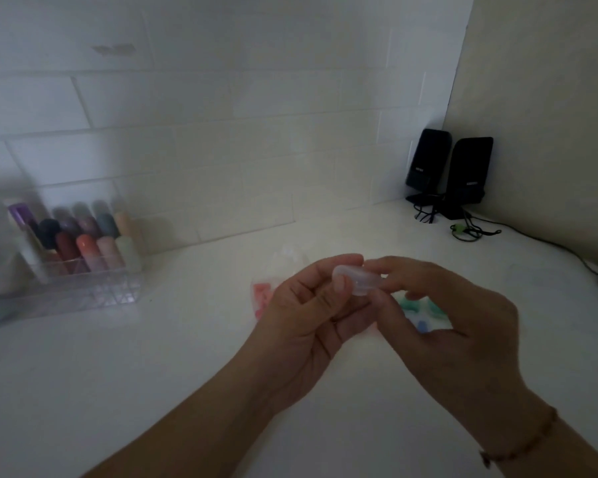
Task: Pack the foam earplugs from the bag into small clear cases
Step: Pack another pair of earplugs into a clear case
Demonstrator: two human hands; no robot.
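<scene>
Both hands meet on one small clear case point(358, 281), held up above the white counter point(152, 357): my left hand point(311, 319) pinches its near left end, thumb on top and fingers curled beneath, while my right hand point(446, 326) clamps the right end between thumb and forefinger. Whether the case's lid is open or snapped down I cannot tell, since the frame is dim and blurred there. Directly below the grip, lying on the counter and partly hidden by my fingers, I see the foam earplugs: pink earplugs point(261, 298) just left of my left hand, green earplugs point(411, 303) under the right hand's fingers, and a blue earplug point(422, 326) a little nearer to me. Something clear and crinkled, perhaps the bag point(289, 258), sits just beyond the grip on the counter. Well off to the left of the grip stands a clear acrylic organiser point(83, 270) filled with upright tubes in mixed colours, set against the tiled wall point(221, 115). Far to the right and beyond, in the corner, stand two black speakers point(449, 170) with cables point(477, 229) trailing along the counter. A beaded bracelet point(525, 439) circles my right wrist.
</scene>
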